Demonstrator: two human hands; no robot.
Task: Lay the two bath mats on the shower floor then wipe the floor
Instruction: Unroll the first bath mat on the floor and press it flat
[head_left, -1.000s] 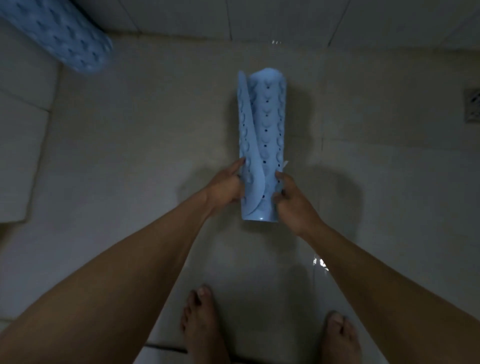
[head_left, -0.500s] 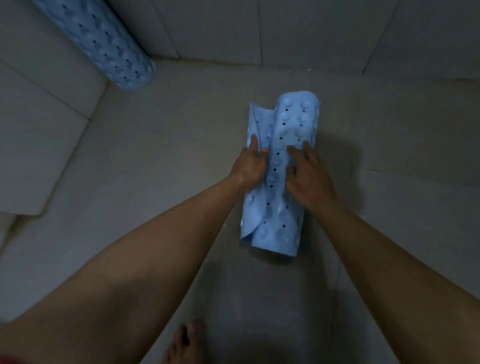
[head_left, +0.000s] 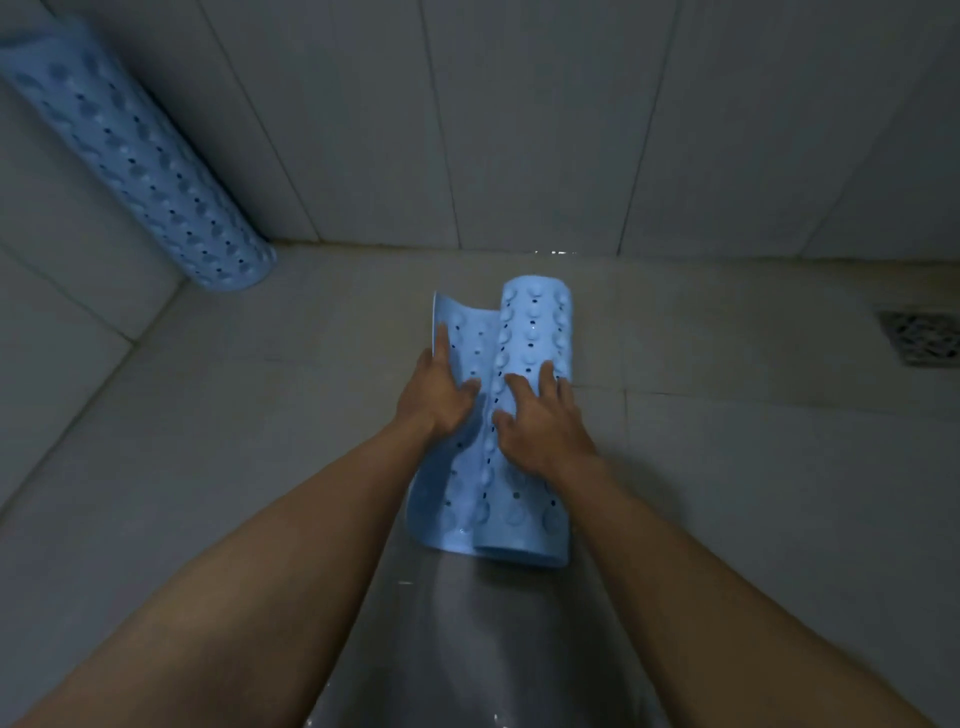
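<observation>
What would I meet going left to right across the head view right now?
rolled mat in the corner → left hand → right hand → floor drain. Both hands lie on the half-unrolled mat, so it has no place of its own in the order.

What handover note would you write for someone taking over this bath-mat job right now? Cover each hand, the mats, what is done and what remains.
Left hand: open, pressing down on the loose flap of the first mat on the shower floor.
Right hand: open, fingers spread on that mat's rolled part.
Second mat: rolled up, leaning in the far left corner.
Done: first mat down, partly unrolled.
Left: finish unrolling it, lay the second mat, wipe the floor.
</observation>
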